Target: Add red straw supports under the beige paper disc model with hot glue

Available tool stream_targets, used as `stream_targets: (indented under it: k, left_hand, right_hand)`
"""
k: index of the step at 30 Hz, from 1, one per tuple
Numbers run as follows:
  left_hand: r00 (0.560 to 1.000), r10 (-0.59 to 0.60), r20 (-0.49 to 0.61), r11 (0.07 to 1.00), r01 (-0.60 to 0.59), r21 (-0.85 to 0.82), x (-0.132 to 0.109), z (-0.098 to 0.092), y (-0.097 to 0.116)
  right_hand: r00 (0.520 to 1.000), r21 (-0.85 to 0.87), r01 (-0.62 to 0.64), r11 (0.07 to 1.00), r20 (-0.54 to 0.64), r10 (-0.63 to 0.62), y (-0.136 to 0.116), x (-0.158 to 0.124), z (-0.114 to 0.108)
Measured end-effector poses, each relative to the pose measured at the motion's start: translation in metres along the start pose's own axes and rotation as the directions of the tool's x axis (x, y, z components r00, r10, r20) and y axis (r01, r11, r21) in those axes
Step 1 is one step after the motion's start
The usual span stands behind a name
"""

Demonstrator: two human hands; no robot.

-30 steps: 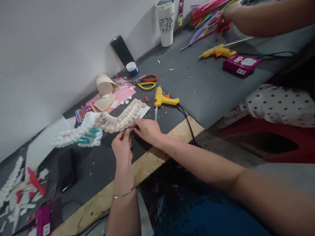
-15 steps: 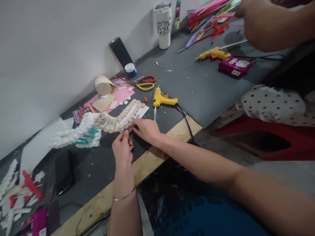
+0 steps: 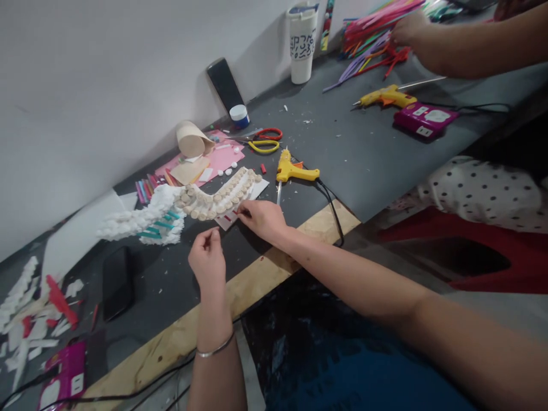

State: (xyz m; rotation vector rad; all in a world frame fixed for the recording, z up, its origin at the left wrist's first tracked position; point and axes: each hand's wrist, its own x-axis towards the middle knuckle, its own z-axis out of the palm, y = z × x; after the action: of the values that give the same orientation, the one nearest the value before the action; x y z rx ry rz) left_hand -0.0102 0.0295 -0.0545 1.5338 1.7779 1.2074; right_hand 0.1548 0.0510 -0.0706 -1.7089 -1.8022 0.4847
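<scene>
Hands: our right hand (image 3: 262,221) presses its fingertips (image 3: 242,211) on the white card (image 3: 225,221) beside a red strip (image 3: 233,212). Our left hand (image 3: 207,260) sits just off the card, thumb and forefinger pinched on nothing we can see. Cream discs (image 3: 218,200) line the card, meeting white foam (image 3: 145,220) with teal sticks (image 3: 165,224). Containers: one lidded white tumbler (image 3: 302,48), contents hidden; one blue-based tub (image 3: 238,117), contents hidden. Also: yellow glue gun (image 3: 295,170), just beside the card; a co-worker's hand (image 3: 411,28) at pipe cleaners (image 3: 363,45).
</scene>
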Motion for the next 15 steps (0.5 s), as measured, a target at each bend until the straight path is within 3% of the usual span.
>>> stream_targets:
  k: [2, 5, 9, 15]
  left_hand:
    - [0.986, 0.161, 0.040, 0.945, -0.165, 0.282, 0.012, -0.009, -0.004]
    - [0.947, 0.228, 0.225, 0.823, -0.311, 0.475, 0.030, -0.014, -0.006]
    - [0.922, 0.226, 0.313, 0.805, -0.358, 0.474, 0.041, -0.010, -0.009]
    - [0.954, 0.235, 0.184, 0.874, -0.291, 0.390, 0.024, -0.016, -0.007]
  right_hand:
    - [1.000, -0.003, -0.006, 1.000, 0.006, 0.006, 0.000, 0.000, 0.000]
    - [1.000, -0.004, -0.019, 1.000, 0.006, 0.019, 0.000, 0.000, -0.001]
    - [0.999, 0.002, -0.032, 0.999, 0.004, 0.032, 0.000, 0.001, -0.002]
    - [0.999, 0.021, -0.018, 1.000, 0.032, 0.018, -0.001, 0.001, -0.008]
